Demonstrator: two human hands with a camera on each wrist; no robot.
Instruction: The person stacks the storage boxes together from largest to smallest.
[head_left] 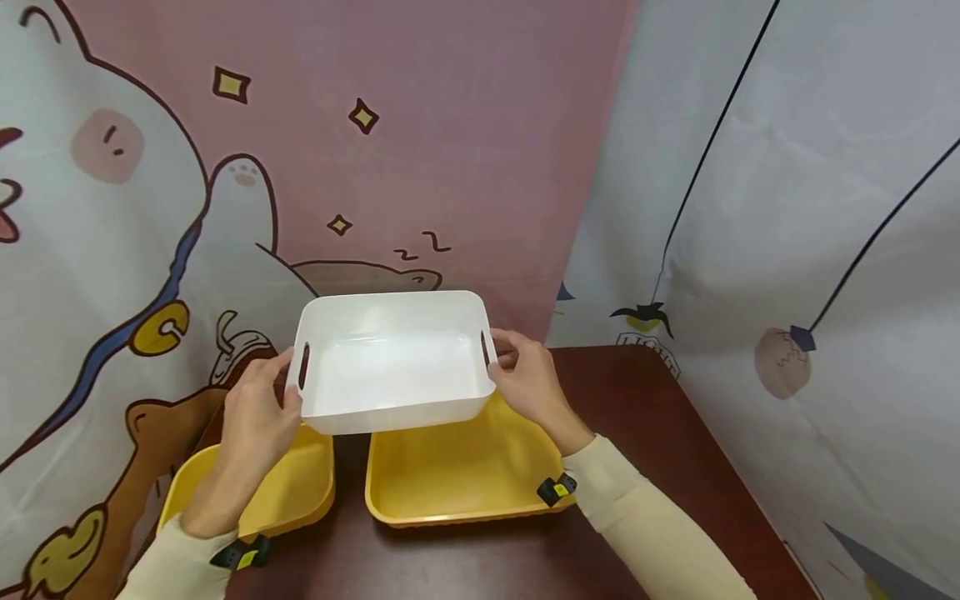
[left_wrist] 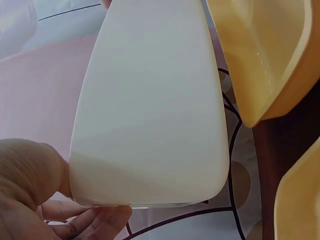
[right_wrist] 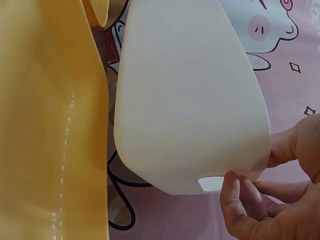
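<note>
A white plastic bin [head_left: 397,367] with slotted handles is held up in the air, its inside facing me in the head view. My left hand [head_left: 258,417] grips its left end near the slot, thumb on the near side. At the opposite end my right hand [head_left: 527,379] pinches the wall beside the other slot. The left wrist view shows the plain outer face of the bin [left_wrist: 150,110], with fingers [left_wrist: 112,220] curled under its end. From the right wrist, the fingertips [right_wrist: 231,182] sit right at the handle slot.
Below the bin, a large yellow tray [head_left: 465,492] stands on the dark brown table [head_left: 450,567]. A smaller yellow tray [head_left: 292,492] lies to its left, partly behind my left forearm. Printed cloth [head_left: 480,125] hangs behind and along the right side.
</note>
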